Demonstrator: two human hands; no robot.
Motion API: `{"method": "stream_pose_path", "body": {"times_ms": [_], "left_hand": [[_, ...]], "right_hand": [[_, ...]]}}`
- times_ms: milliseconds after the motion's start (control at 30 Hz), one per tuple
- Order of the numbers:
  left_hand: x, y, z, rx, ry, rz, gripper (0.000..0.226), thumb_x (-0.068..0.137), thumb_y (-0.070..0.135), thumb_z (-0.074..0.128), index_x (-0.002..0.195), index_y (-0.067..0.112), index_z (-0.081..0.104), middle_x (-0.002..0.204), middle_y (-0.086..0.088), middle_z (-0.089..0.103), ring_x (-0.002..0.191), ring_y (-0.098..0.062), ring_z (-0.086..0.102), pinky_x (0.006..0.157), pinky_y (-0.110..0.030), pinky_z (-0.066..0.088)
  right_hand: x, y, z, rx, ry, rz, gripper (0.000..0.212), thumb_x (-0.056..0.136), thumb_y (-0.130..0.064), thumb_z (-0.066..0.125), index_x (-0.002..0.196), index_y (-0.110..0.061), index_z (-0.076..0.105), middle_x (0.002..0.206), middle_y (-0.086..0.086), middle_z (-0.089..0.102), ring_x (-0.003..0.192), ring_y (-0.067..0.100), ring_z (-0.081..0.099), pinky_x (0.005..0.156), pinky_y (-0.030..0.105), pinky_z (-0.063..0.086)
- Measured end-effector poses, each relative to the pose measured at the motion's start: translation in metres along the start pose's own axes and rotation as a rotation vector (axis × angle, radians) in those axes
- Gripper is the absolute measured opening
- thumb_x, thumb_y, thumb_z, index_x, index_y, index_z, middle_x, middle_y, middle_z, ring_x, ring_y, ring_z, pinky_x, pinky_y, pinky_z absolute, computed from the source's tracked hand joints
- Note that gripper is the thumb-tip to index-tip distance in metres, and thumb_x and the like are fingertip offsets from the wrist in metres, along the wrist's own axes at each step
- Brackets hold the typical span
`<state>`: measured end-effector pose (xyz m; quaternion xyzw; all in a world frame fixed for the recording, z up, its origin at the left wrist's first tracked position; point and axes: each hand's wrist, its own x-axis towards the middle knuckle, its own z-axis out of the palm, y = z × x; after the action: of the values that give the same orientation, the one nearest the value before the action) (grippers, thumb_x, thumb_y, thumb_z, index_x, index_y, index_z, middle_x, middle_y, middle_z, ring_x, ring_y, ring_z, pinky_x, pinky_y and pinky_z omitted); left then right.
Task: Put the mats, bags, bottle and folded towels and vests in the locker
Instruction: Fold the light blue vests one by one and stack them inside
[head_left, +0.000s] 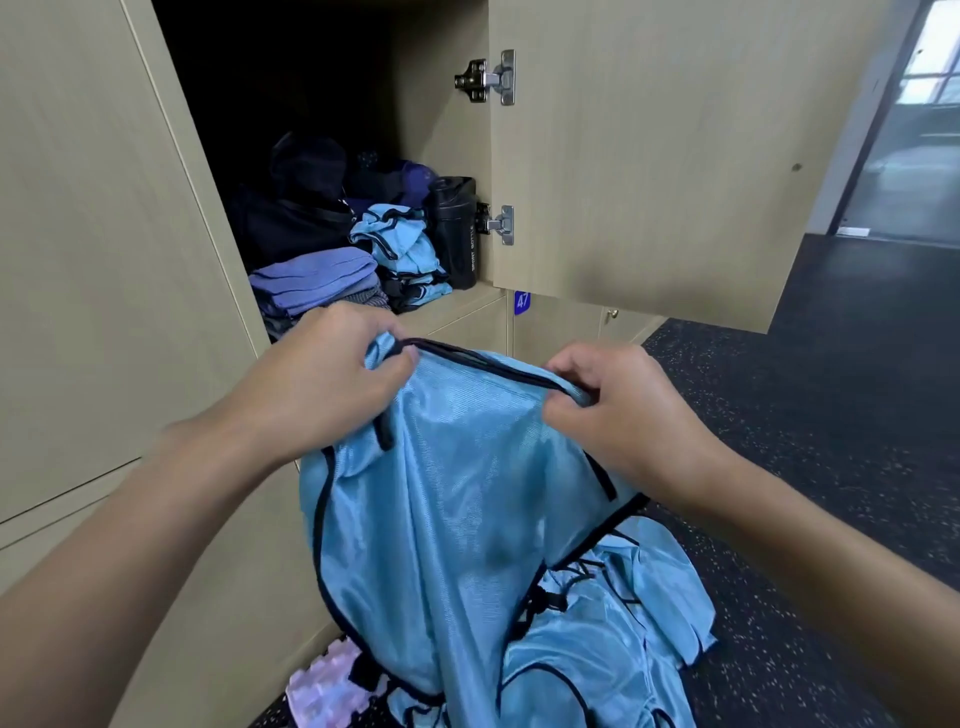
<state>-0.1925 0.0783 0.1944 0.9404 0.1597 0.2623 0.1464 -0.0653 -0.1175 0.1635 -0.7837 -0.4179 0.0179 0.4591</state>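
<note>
Across the left side, flat locker fronts (104, 260) of pale wood-grain board, smooth and matte. Swung wide at upper right, a locker door (649, 156) of the same board. Below and to the right, dark rubbery floor (831, 441) flecked with pale specks. Between fronts and door, the open locker (441, 130), deep and shadowed, already partly filled.

Hanging in front of and below that opening, a sky-blue vest (441, 493) of thin, shiny mesh with dark binding along its edges, stretched flat between two top corners. Left hand (332, 374) curled round one corner, thumb and fingers pinching the dark trim. Right hand (618, 405) pinching the other corner the same way.

On the floor behind the hanging cloth, a crumpled heap of vests (634, 597) in the same blue, partly hidden by it.

Inside the locker:
- a soft black bag (291, 218) at the back left
- purple towels (317, 280) folded in a stack at the front, lower edge covered by the left hand
- folded vests (410, 249) just beside them
- an upright black bottle (457, 234) against the right wall

At the bottom edge, a pale lilac mat (322, 696) with a knobbly surface, half covered by the vest. On the door, two steel hinges (501, 78). Under the door, a small blue number tag (522, 302).
</note>
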Motion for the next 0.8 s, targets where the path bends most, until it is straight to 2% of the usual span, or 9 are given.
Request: {"method": "stream_pose_path", "body": {"times_ms": [67,167,267,333,400,467,533,633,800], "left_hand": [[-0.002,0.005,0.004,-0.054,-0.013,0.014,0.006,0.089,0.026,0.068,0.089,0.032,0.067,0.079,0.015,0.068,0.073,0.003,0.059,0.073,-0.030,0.048],[-0.011,0.025,0.015,-0.272,-0.154,0.053,0.042,0.081,0.030,0.080,0.121,0.031,0.066,0.107,0.025,0.070,0.103,0.014,0.060,0.096,-0.008,0.042],[-0.016,0.039,0.026,-0.388,-0.237,0.091,0.034,0.080,0.025,0.081,0.112,0.028,0.073,0.098,0.017,0.075,0.092,0.005,0.067,0.086,-0.014,0.050],[-0.015,0.040,0.028,-0.430,-0.205,0.068,0.016,0.083,0.023,0.079,0.099,0.024,0.077,0.086,0.004,0.075,0.075,-0.012,0.068,0.073,-0.028,0.052],[-0.012,0.037,0.027,-0.428,-0.151,0.050,0.006,0.087,0.023,0.075,0.091,0.019,0.077,0.079,-0.004,0.073,0.064,-0.014,0.060,0.064,-0.032,0.048],[-0.010,0.034,0.024,-0.421,-0.088,0.043,0.005,0.089,0.021,0.072,0.085,0.019,0.075,0.076,-0.001,0.072,0.063,-0.006,0.058,0.060,-0.023,0.045],[-0.008,0.032,0.021,-0.431,-0.031,0.027,0.010,0.091,0.021,0.071,0.081,0.022,0.072,0.076,0.006,0.071,0.065,0.000,0.060,0.060,-0.014,0.045],[-0.006,0.029,0.018,-0.460,0.002,0.017,0.014,0.092,0.023,0.069,0.080,0.027,0.070,0.079,0.009,0.071,0.067,0.000,0.062,0.062,-0.014,0.047],[-0.007,0.032,0.012,-0.439,-0.006,0.067,0.016,0.094,0.022,0.067,0.079,0.028,0.069,0.081,0.014,0.069,0.071,0.000,0.063,0.065,-0.010,0.045]], "right_hand": [[0.000,-0.003,0.000,0.051,-0.019,-0.006,0.012,0.088,-0.007,0.059,0.080,-0.013,0.066,0.055,-0.006,0.049,0.044,0.003,0.036,0.045,0.017,0.031],[-0.002,-0.008,0.001,0.137,-0.117,-0.049,0.011,0.092,-0.010,0.061,0.086,-0.011,0.071,0.064,0.008,0.059,0.055,0.007,0.044,0.054,0.025,0.036],[-0.003,-0.009,0.005,0.180,-0.149,-0.057,0.013,0.093,-0.012,0.062,0.085,-0.012,0.072,0.076,0.011,0.070,0.063,0.010,0.052,0.062,0.029,0.042],[-0.002,-0.006,0.003,0.205,-0.130,-0.040,0.010,0.093,-0.012,0.062,0.088,-0.011,0.072,0.083,0.011,0.072,0.066,0.008,0.056,0.066,0.029,0.047],[-0.002,-0.005,0.001,0.250,-0.130,-0.027,0.005,0.091,-0.011,0.066,0.095,-0.011,0.070,0.090,0.010,0.073,0.072,0.008,0.060,0.070,0.028,0.051],[-0.002,-0.002,-0.001,0.239,-0.111,-0.023,0.022,0.086,-0.014,0.073,0.104,-0.021,0.064,0.104,0.003,0.070,0.088,0.003,0.063,0.073,0.013,0.048],[-0.004,-0.001,-0.002,0.144,-0.033,-0.022,0.042,0.079,-0.022,0.078,0.109,-0.036,0.052,0.117,-0.009,0.056,0.104,-0.008,0.051,0.078,0.000,0.037],[-0.007,-0.004,-0.004,0.072,0.054,-0.056,0.044,0.073,-0.030,0.078,0.099,-0.040,0.045,0.108,-0.013,0.045,0.097,-0.011,0.042,0.078,-0.001,0.031],[-0.009,-0.008,0.000,0.088,-0.018,-0.088,0.021,0.081,-0.021,0.077,0.093,-0.020,0.061,0.082,-0.013,0.058,0.073,-0.002,0.051,0.066,0.008,0.040]]}}
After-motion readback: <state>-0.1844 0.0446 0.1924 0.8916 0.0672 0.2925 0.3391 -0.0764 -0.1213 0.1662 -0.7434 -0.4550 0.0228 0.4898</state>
